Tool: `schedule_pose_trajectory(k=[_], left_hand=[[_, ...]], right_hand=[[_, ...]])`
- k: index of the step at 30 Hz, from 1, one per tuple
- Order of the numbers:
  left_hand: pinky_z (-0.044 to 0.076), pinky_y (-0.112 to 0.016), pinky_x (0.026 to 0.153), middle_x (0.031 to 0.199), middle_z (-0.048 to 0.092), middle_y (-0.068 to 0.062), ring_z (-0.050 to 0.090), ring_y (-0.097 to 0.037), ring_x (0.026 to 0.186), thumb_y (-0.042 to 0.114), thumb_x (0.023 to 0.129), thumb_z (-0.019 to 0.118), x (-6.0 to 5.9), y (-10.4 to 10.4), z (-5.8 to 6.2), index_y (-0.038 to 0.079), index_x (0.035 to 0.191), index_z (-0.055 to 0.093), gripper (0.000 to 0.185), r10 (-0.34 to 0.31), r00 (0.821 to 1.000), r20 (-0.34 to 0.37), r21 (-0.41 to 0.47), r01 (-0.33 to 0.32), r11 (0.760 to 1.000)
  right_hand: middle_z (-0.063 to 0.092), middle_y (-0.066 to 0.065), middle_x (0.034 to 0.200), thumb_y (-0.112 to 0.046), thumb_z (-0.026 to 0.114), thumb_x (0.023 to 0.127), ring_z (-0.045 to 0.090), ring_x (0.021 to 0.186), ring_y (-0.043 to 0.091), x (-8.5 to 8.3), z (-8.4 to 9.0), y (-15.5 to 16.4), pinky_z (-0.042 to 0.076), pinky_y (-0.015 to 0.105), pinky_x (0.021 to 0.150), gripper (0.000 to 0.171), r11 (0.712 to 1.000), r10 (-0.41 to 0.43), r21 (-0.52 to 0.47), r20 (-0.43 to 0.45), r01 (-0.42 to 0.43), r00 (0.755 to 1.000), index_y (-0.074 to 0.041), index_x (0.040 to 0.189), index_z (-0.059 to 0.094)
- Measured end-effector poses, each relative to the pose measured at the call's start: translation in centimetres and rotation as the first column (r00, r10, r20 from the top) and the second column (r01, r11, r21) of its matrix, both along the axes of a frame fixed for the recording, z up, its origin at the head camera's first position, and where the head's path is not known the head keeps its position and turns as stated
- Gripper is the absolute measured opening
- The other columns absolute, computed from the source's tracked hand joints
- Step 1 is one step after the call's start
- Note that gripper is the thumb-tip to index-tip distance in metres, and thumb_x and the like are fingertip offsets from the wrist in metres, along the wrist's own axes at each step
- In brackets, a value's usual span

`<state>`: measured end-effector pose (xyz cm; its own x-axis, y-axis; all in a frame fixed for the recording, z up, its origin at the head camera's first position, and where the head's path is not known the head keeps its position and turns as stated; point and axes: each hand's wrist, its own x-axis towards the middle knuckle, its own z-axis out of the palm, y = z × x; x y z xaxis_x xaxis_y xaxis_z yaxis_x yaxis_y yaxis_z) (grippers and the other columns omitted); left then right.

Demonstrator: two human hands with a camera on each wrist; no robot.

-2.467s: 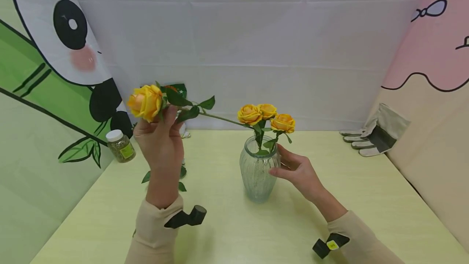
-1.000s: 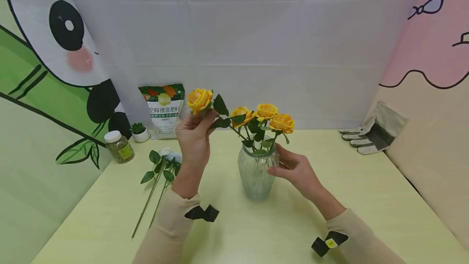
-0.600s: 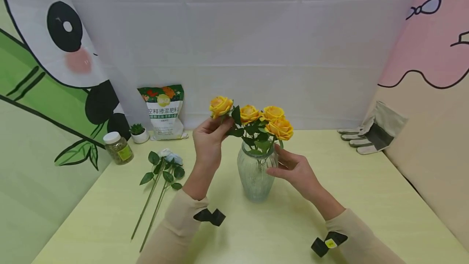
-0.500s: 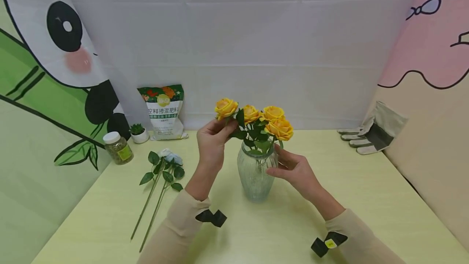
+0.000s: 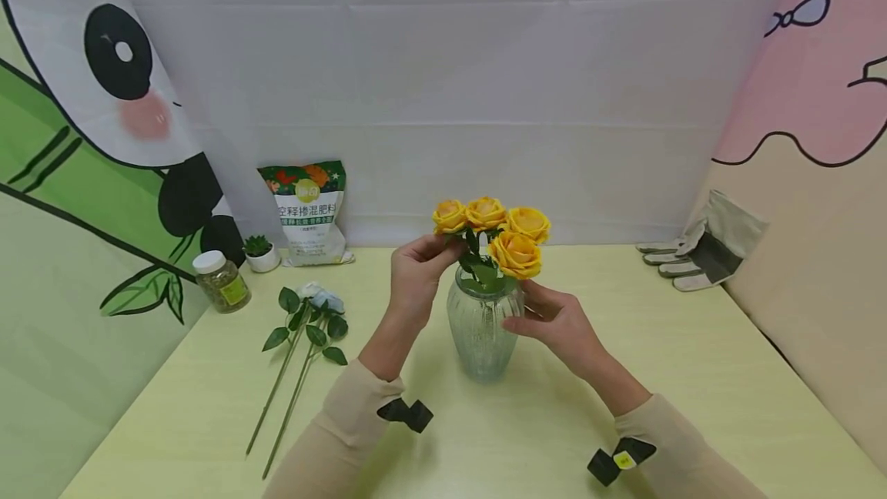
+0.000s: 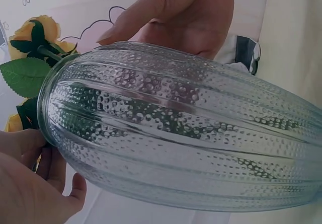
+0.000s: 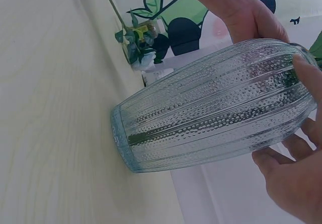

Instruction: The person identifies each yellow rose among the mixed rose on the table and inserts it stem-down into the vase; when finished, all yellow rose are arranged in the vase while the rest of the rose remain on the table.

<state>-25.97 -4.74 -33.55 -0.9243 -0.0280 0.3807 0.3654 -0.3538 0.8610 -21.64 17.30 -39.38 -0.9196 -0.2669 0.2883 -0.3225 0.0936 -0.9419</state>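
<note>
A ribbed clear glass vase (image 5: 481,349) stands upright on the table, holding yellow roses. My left hand (image 5: 418,279) pinches the leftmost yellow rose (image 5: 450,217) just below its bloom, left of the vase mouth. Its stem runs down into the vase. Three other yellow roses, one a front bloom (image 5: 516,255), lean over the rim. On the vase's right side, my right hand (image 5: 564,333) grips the glass near the neck, thumb in front. In the right wrist view its thumb (image 7: 308,75) lies across the glass wall (image 7: 211,108). Leaves partly hide the stems.
Pale blue roses (image 5: 322,297) with long stems lie on the table at left. Behind them stand a fertilizer bag (image 5: 309,214), a small potted succulent (image 5: 261,254) and a lidded jar (image 5: 222,282). Work gloves (image 5: 707,249) rest against the right wall.
My left hand has moved right and lowered, bringing its yellow rose from far left to beside the other blooms, stem deeper in the vase. My right hand has stayed on the vase.
</note>
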Motion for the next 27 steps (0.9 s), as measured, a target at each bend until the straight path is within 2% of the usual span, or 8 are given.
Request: schedule_pose_trajectory(k=[4, 8, 15, 20, 23, 27], left_hand=[[0.058, -0.034, 0.089, 0.092, 0.076, -0.006, 0.071, -0.016, 0.093, -0.004, 0.087, 0.074, 0.0, 0.1, -0.1, -0.011, 0.104, 0.073, 0.018, -0.005, 1.000, 0.010, -0.060, 0.006, 0.998], [0.057, -0.034, 0.090, 0.098, 0.075, -0.008, 0.071, -0.016, 0.097, -0.005, 0.089, 0.070, -0.2, 0.0, -0.3, -0.013, 0.111, 0.069, 0.023, -0.024, 1.000, 0.015, -0.096, 0.026, 0.995], [0.056, -0.029, 0.089, 0.098, 0.074, -0.001, 0.068, -0.013, 0.098, -0.003, 0.093, 0.065, -0.5, -0.5, -1.1, -0.011, 0.113, 0.068, 0.022, -0.097, 0.990, 0.101, -0.104, 0.107, 0.989], [0.054, -0.033, 0.092, 0.100, 0.070, -0.001, 0.066, -0.014, 0.098, 0.004, 0.096, 0.062, -0.5, -0.9, -1.3, -0.012, 0.116, 0.066, 0.026, -0.154, 0.983, 0.099, -0.085, 0.163, 0.983], [0.054, -0.035, 0.091, 0.103, 0.069, -0.005, 0.066, -0.017, 0.097, 0.009, 0.097, 0.056, -0.4, -1.1, -1.4, -0.009, 0.112, 0.068, 0.026, -0.177, 0.980, 0.090, -0.056, 0.182, 0.982], [0.055, -0.035, 0.088, 0.096, 0.069, -0.007, 0.067, -0.019, 0.092, 0.012, 0.097, 0.052, -0.5, -1.4, -1.9, 0.001, 0.097, 0.071, 0.022, -0.191, 0.974, 0.121, -0.015, 0.194, 0.981]], right_hand=[[0.048, 0.007, 0.150, -0.015, 0.079, 0.088, 0.046, 0.137, 0.034, 0.0, 0.0, 0.0, 0.047, 0.046, 0.104, 0.070, 1.000, -0.001, 0.010, -0.007, 0.001, 1.000, -0.012, 0.150, 0.047], [0.048, 0.007, 0.150, -0.016, 0.079, 0.088, 0.045, 0.138, 0.034, 0.0, 0.1, -0.1, 0.046, 0.047, 0.105, 0.072, 1.000, -0.006, 0.020, -0.001, 0.006, 1.000, -0.012, 0.151, 0.046], [0.047, 0.008, 0.151, -0.018, 0.080, 0.087, 0.043, 0.139, 0.036, 0.0, -0.1, 0.0, 0.042, 0.049, 0.108, 0.074, 0.999, -0.017, 0.040, 0.016, 0.016, 1.000, -0.010, 0.151, 0.045], [0.046, 0.010, 0.151, -0.019, 0.080, 0.087, 0.041, 0.139, 0.039, -0.1, -0.1, 0.1, 0.039, 0.054, 0.109, 0.074, 0.999, -0.020, 0.045, 0.012, 0.020, 1.000, -0.009, 0.152, 0.044], [0.045, 0.010, 0.152, -0.018, 0.080, 0.087, 0.040, 0.140, 0.040, -0.1, -0.1, 0.2, 0.037, 0.056, 0.109, 0.076, 0.999, -0.011, 0.040, 0.009, 0.010, 1.000, -0.009, 0.152, 0.043], [0.042, 0.012, 0.154, -0.015, 0.077, 0.090, 0.041, 0.139, 0.039, -0.1, -0.3, 0.3, 0.039, 0.053, 0.109, 0.073, 1.000, 0.006, 0.028, 0.006, -0.006, 1.000, -0.005, 0.153, 0.040]])
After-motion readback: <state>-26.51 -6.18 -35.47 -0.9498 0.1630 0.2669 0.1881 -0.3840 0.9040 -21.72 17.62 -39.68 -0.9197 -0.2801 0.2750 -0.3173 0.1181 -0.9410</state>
